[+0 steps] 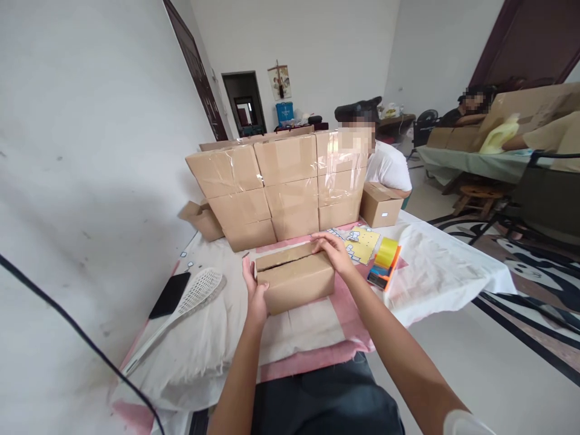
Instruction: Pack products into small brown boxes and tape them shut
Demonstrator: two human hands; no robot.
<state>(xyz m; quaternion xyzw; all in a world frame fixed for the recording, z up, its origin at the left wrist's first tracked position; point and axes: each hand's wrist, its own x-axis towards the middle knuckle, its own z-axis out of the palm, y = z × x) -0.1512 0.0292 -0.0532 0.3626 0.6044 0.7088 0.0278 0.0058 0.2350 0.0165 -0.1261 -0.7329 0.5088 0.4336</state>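
Left hand [256, 294]: clasping the left end of cardboard carton [299, 285]. Right hand [333, 251]: fingers bent over top flaps [281, 256], right end; pinching or pressing, unclear. Carton: on tablecloth [308, 329]; probably light, stiff-walled; best held by both ends.

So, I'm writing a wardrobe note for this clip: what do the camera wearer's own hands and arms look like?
Both the left hand and right hand are ungloved, with no watch or bracelet showing. The forearms are bare too. A plain whitish edge shows near the right elbow, perhaps a sleeve; I can't tell for certain.
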